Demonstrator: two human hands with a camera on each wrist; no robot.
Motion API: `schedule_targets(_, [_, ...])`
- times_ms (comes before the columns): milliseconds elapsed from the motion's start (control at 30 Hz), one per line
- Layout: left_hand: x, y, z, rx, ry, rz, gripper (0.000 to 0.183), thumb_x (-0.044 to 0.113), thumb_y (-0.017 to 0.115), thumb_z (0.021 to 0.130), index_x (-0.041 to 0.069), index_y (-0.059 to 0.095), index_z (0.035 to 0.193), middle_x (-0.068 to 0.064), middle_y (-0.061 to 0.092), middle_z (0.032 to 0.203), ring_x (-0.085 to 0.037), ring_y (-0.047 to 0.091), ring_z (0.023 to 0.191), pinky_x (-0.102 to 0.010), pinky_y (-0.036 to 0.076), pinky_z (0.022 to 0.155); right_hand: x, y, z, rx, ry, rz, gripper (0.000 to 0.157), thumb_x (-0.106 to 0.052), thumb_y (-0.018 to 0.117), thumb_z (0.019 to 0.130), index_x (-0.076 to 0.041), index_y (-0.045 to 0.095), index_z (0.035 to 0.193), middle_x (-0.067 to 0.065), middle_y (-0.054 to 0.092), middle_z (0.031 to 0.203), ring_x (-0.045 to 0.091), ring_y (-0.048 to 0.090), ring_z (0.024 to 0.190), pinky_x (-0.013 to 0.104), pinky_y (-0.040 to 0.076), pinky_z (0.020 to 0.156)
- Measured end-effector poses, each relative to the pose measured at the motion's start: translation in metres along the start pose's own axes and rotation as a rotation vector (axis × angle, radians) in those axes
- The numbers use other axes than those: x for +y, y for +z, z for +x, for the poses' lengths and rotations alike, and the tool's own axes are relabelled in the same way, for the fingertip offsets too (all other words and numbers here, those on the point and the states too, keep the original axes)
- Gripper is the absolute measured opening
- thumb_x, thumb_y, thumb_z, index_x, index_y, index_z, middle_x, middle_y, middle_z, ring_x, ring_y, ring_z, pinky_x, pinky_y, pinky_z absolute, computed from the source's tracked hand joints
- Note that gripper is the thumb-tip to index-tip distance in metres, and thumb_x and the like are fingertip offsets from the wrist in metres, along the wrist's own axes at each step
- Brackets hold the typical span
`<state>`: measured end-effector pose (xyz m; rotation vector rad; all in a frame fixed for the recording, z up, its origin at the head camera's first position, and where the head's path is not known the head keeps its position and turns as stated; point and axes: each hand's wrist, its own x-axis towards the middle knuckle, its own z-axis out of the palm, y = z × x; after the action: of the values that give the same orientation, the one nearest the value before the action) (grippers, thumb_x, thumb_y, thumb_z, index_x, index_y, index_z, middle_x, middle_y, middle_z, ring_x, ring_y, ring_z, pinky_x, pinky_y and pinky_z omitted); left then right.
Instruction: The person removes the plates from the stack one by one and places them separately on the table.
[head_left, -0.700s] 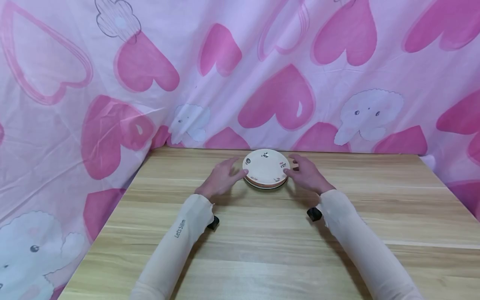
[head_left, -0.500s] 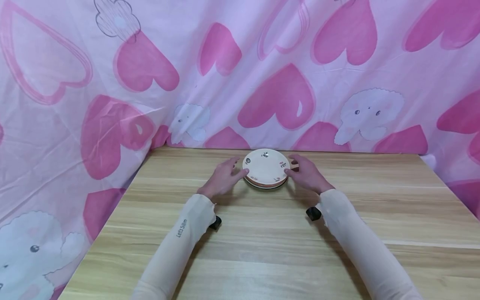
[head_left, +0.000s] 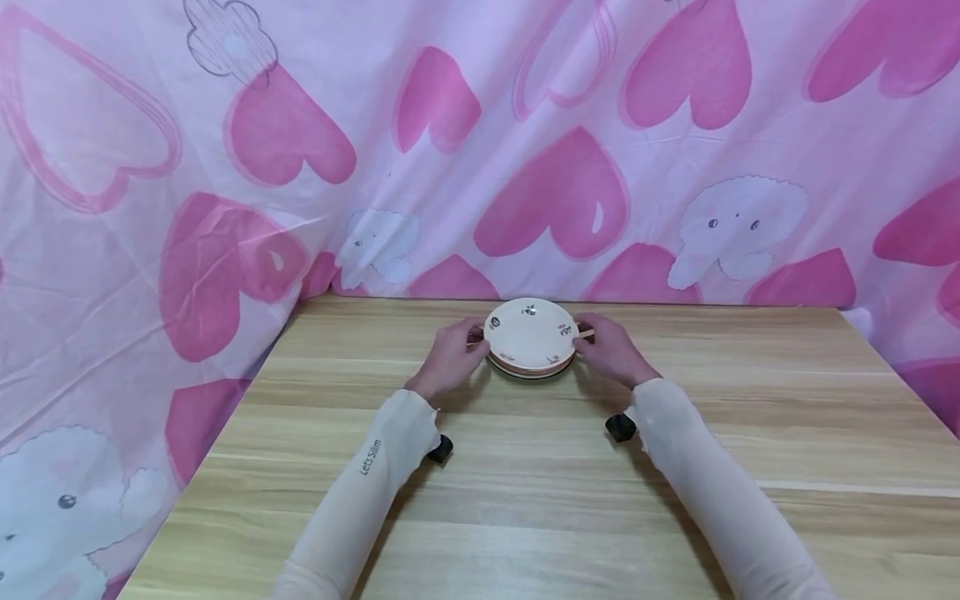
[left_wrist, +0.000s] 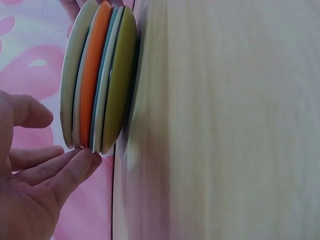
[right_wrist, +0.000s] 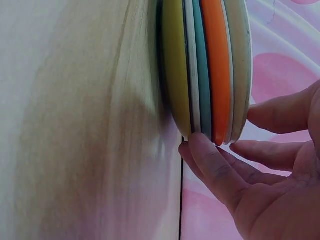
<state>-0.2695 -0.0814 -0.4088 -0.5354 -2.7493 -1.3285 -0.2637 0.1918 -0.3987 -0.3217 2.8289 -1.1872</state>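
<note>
A stack of several small plates (head_left: pixel 529 337) sits near the table's far edge. The top one is cream with small printed pictures round its rim. From the side, an orange plate (left_wrist: pixel 96 75) shows mid-stack and a yellow-green plate (right_wrist: pixel 175 70) at the bottom. My left hand (head_left: pixel 448 358) is at the stack's left side. In the left wrist view its fingertips touch the plates' edges, while the thumb (left_wrist: pixel 37 112) stands a little off the top plate. On the other side my right hand (head_left: pixel 611 350) holds the stack's edge, thumb (right_wrist: pixel 280 112) at the top rim and fingertips against the lower plates.
The wooden table (head_left: pixel 517 500) reaches from the front to a pink curtain (head_left: pixel 547 192) printed with hearts, which hangs right behind the far edge and along the left side. A black wrist device (head_left: pixel 620 428) shows below the right cuff, another below the left.
Both hands have closed in on the stack from the sides. The left hand has moved right and its thumb has drawn back to the rim. The plates have stayed in place.
</note>
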Motion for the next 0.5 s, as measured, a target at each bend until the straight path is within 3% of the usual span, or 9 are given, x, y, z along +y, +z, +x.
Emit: schedule_targets(500, [0.0011,0.0029,0.0020,0.037,-0.028,-0.001,0.032,0.006,0.060,0.092,0.001,0.067,0.122,-0.014,0.074,0.110,-0.024,0.070,0.104,-0.032,0.058,0.094,0.0007,0.0011,0.0014,0.002,0.028,0.022,0.050,-0.009,0.052,0.100,0.007,0.041,0.147,0.031,0.056,0.136,0.044,0.060,0.122,0.049,0.054,0.101])
